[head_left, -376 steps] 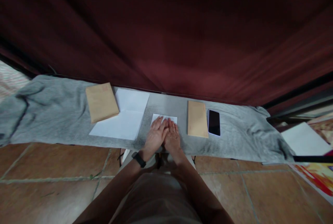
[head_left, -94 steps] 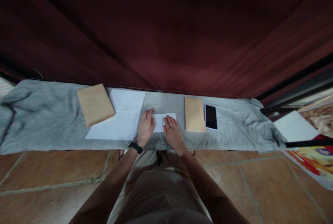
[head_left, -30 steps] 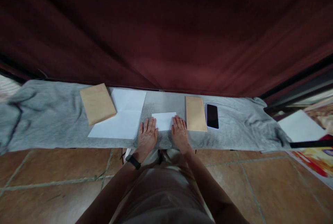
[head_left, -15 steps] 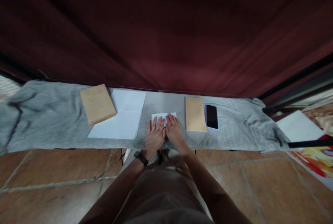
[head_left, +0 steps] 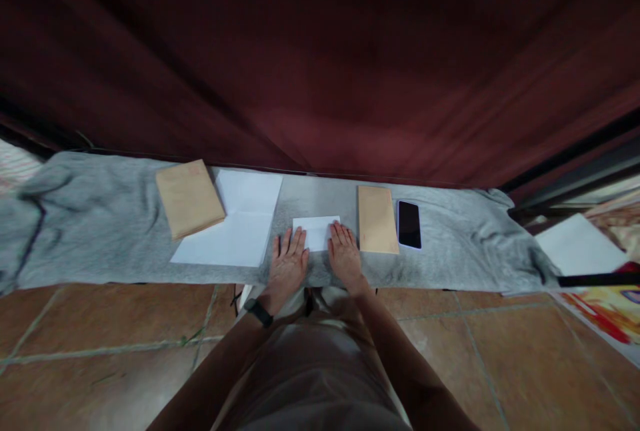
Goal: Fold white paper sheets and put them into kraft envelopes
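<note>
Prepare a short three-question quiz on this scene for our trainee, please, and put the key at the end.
1. True or false: the fingers of the right hand overlap the edge of the small white paper.

2. Which of these lies partly under the brown stack?
A) the phone
B) the large white paper
C) the small white paper

3. On which wrist does the person wear the dark wristband?

Key: 1. True. 2. B. 3. The left wrist.
</note>
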`<state>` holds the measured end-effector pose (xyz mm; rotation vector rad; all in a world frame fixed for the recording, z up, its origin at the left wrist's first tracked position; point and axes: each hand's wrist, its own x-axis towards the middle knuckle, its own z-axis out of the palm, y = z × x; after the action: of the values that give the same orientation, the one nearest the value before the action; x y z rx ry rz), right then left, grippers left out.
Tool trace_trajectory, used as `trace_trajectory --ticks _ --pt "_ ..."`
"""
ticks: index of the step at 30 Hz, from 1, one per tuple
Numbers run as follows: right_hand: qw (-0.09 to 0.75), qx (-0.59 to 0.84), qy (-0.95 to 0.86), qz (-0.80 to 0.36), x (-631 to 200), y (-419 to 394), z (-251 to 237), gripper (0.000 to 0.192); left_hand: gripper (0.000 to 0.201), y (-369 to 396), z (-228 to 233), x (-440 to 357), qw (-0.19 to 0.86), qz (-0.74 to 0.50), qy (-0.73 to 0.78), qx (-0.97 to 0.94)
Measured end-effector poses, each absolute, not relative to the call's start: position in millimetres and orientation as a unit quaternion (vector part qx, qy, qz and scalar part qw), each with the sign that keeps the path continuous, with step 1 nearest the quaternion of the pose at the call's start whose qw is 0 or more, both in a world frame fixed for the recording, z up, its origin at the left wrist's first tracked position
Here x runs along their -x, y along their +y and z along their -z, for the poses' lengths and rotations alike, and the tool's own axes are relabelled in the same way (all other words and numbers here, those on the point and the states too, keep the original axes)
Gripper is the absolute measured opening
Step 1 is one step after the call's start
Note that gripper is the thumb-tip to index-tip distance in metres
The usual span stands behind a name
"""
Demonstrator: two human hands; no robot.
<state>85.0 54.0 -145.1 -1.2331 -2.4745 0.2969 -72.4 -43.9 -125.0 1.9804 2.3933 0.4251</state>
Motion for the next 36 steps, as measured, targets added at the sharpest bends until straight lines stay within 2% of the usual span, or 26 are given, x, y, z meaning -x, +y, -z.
trace_trajectory --ticks 8,14,27,36 --pt "0.194 0.444 -0.868 -0.105 -81 56 143 0.051 0.056 -37 123 64 -0.011 -0.134 0.755 -0.641" --pt "0.173 0.408 -0.891 -0.105 -67 58 142 0.050 0.056 -26 123 50 0.001 -0.120 0.727 -0.676" --pt "0.176 0.445 -0.873 -0.098 -82 54 149 0.055 0.061 -39 134 71 -0.012 -0.134 0.764 -0.631" --pt "0.175 0.450 -0.871 -0.094 -82 52 147 0.055 0.060 -7 127 59 0.012 -0.128 0.744 -0.656"
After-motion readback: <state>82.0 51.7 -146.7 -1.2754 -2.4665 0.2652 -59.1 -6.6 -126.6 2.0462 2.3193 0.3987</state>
